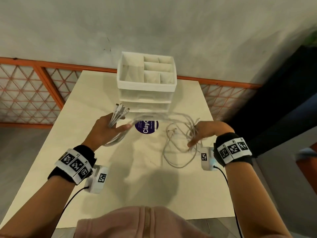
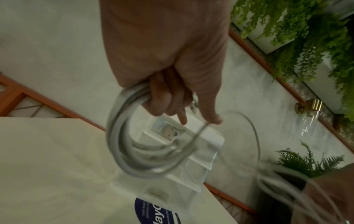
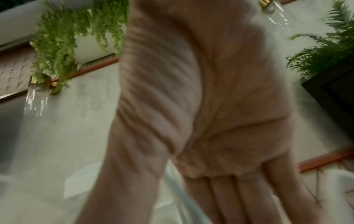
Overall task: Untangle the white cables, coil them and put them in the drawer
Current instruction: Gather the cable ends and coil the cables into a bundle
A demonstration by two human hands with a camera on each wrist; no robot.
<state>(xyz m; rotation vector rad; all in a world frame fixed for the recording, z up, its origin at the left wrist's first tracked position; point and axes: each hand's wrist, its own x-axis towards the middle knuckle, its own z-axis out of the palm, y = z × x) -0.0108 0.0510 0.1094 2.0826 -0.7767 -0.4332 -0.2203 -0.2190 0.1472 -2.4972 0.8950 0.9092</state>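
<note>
My left hand (image 1: 116,127) grips a bundle of white cables (image 1: 118,114), their plugs fanned upward. In the left wrist view that hand (image 2: 172,109) curls round a blurred coil of the cables (image 2: 124,144). Strands run right across the table to a loose tangle (image 1: 178,145) under my right hand (image 1: 195,134). That hand hovers palm down with straight fingers (image 3: 229,201), strands draped between thumb and fingers. The white drawer unit (image 1: 145,98) stands behind the cables, its clear drawers shut.
The unit's top is an open divided tray (image 1: 130,73). A purple round sticker (image 1: 146,127) lies on the cream table (image 1: 85,103) under the cables. An orange lattice rail (image 1: 34,93) and grey wall stand behind; dark furniture (image 1: 274,100) is at the right.
</note>
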